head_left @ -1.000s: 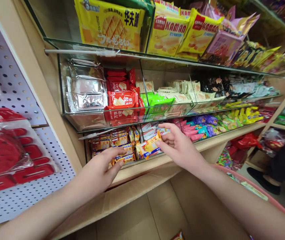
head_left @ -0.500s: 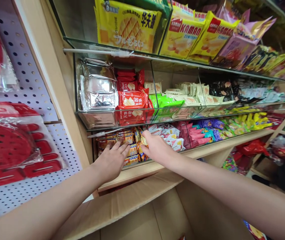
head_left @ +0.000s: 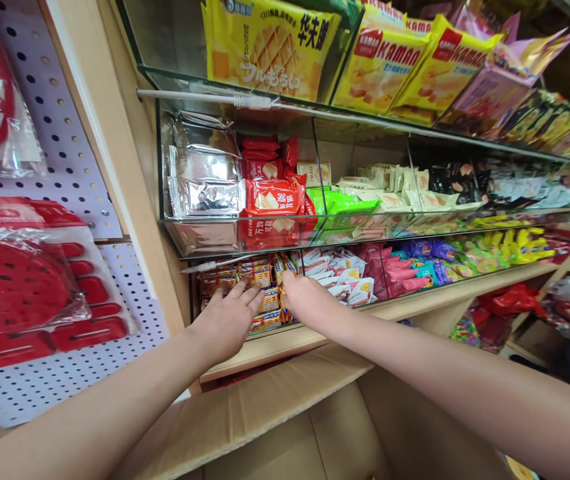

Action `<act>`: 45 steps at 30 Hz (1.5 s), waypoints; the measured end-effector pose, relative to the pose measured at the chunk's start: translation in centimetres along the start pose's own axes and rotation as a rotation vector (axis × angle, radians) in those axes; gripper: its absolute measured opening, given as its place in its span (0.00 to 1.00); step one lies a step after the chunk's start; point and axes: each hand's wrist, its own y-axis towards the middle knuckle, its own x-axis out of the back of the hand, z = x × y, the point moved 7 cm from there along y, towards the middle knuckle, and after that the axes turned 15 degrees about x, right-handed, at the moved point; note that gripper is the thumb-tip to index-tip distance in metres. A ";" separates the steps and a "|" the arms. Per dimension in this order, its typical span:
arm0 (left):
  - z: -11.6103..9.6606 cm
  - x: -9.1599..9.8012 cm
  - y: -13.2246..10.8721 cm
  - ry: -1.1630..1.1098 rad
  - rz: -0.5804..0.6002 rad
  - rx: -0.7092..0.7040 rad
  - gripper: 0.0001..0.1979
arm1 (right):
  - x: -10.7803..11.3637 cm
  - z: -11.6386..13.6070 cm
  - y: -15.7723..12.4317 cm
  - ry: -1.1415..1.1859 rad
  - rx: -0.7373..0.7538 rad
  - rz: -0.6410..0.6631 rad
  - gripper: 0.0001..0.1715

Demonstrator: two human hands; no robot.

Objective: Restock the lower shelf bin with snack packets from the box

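Small yellow-and-orange snack packets (head_left: 268,301) lie in rows in the lowest shelf compartment, at the left end. My left hand (head_left: 227,320) rests on them, palm down, with its fingers spread. At the right end of these rows, my right hand (head_left: 309,300) has its fingers and thumb closed on a snack packet (head_left: 281,288) standing on edge by the glass divider. Its fingertips are partly hidden. White packets (head_left: 341,275) fill the adjoining compartment, just beyond my right hand.
An open cardboard box (head_left: 265,410) stands below the shelf, under my forearms. Above my hands runs a glass shelf front (head_left: 205,240) with silver and red packets (head_left: 273,200) behind it. A wooden upright (head_left: 129,200) and pegboard (head_left: 129,287) with red packaged items (head_left: 19,287) are on the left.
My right hand has lowered the snack packet slightly towards the rows, against the others. My left hand stays spread on the packets. The whole view has shifted slightly.
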 end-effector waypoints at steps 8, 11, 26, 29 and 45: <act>-0.1 0.0 0.1 0.011 0.007 0.002 0.25 | -0.6 0.4 -0.1 -0.038 0.132 0.087 0.15; 0.0 -0.1 0.2 0.001 0.011 0.007 0.25 | -0.4 0.3 0.0 -0.054 0.158 0.125 0.17; 0.3 0.0 0.1 -0.045 0.038 0.013 0.25 | -0.9 1.0 0.1 -0.041 0.136 0.282 0.19; 0.2 0.0 0.2 -0.039 0.024 0.005 0.25 | -1.3 1.2 -0.3 -0.027 0.160 0.339 0.19; 0.3 1.2 -0.1 -0.004 0.045 -0.002 0.25 | -1.2 2.3 -1.9 0.030 0.185 0.445 0.23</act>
